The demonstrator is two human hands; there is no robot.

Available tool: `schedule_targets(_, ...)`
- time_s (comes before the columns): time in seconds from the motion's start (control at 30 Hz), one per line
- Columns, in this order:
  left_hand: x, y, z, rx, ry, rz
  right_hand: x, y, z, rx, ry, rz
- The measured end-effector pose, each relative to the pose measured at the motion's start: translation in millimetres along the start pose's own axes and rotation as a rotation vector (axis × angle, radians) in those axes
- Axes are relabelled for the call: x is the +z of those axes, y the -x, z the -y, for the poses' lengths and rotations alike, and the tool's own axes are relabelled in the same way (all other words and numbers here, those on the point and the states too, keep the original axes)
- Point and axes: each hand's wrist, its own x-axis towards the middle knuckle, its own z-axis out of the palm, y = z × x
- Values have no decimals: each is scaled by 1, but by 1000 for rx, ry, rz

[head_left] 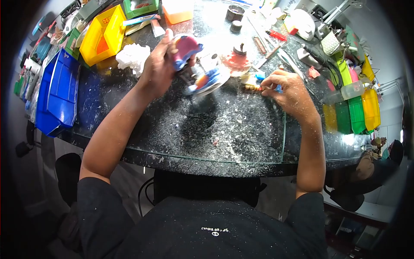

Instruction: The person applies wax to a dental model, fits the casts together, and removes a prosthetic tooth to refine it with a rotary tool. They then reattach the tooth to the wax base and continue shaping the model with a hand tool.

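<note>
My left hand (pixel 158 67) is raised left of centre, its fingers closed round a hinged frame (pixel 215 82) with a pink and blue moulded piece (pixel 186 48) at its top. The frame is smeared by motion. My right hand (pixel 284 91) is low over the table on the right, fingers pinched at a small cream and blue piece (pixel 252 82) with what look like teeth along it. Its exact hold there is hidden by the fingertips. Behind the two hands sits a pink lump with a dark top (pixel 237 59).
White and pinkish debris (pixel 215 140) is scattered over the dark table. A blue bin (pixel 58 93) and a yellow bin (pixel 103 36) stand left, with crumpled white tissue (pixel 133 58) nearby. Tools (pixel 293 64) and coloured bins (pixel 355 113) lie right. Part of another person (pixel 366 166) shows far right.
</note>
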Motion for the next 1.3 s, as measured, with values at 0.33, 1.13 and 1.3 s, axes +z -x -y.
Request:
schedule_targets(0.33,0,-4,-4,-43,76,-25,0,-1,-3,52,85,-92)
schedule_targets(1.13,-3,66,-44,-136,-485,-7,9,14,-9,-23,173,-222)
schedule_targets(1.3,-2,80,-39,-96,-420,-38,9,16,-8,-10,102,-233)
